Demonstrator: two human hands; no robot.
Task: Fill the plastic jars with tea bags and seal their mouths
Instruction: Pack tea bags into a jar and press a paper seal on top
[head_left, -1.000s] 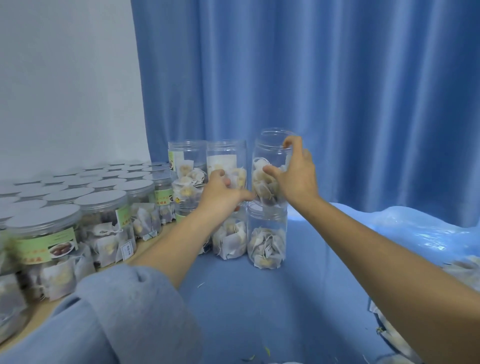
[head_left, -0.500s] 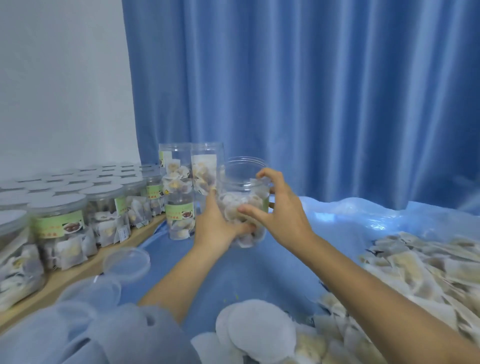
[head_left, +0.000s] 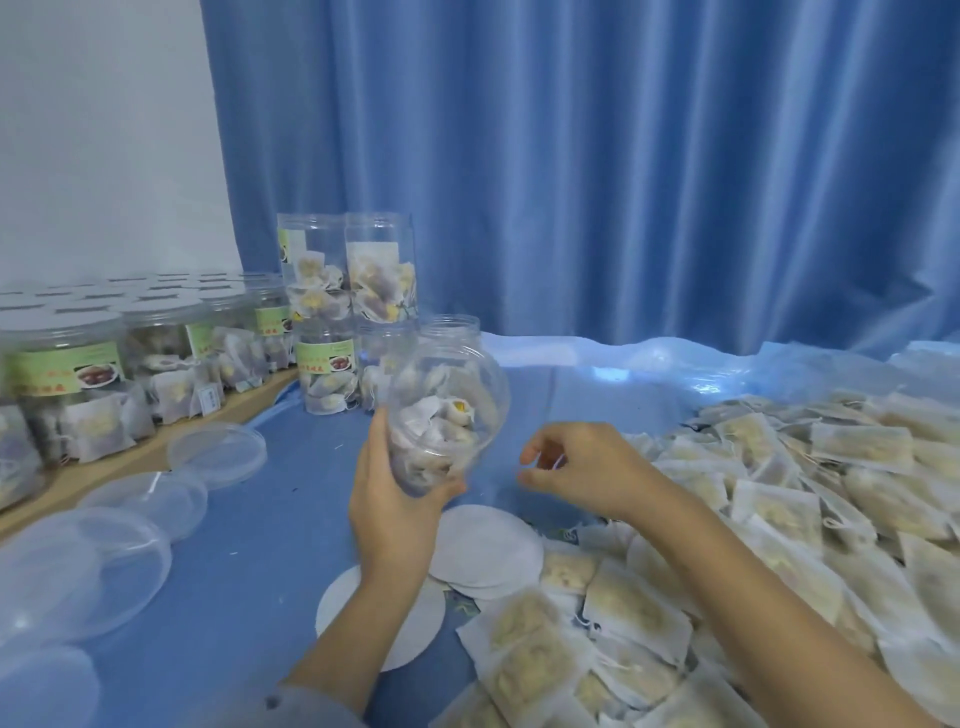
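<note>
My left hand (head_left: 392, 501) grips a clear plastic jar (head_left: 447, 402) round its lower part, above the blue table. The jar is open at the top, tilted, and partly filled with tea bags. My right hand (head_left: 576, 470) hovers just right of the jar with fingers loosely curled, apart from it and holding nothing that I can make out. A big heap of loose tea bags (head_left: 779, 519) covers the table on the right. White round seal discs (head_left: 485, 553) lie under my left wrist.
Two stacks of open filled jars (head_left: 350, 312) stand at the back by the blue curtain. Several lidded labelled jars (head_left: 67, 395) line a wooden board on the left. Clear plastic lids (head_left: 98, 566) lie scattered at the front left.
The jar has come off the top of the back stack and down toward me. My right hand has let go of it; my left hand alone holds it now. The camera has tipped down.
</note>
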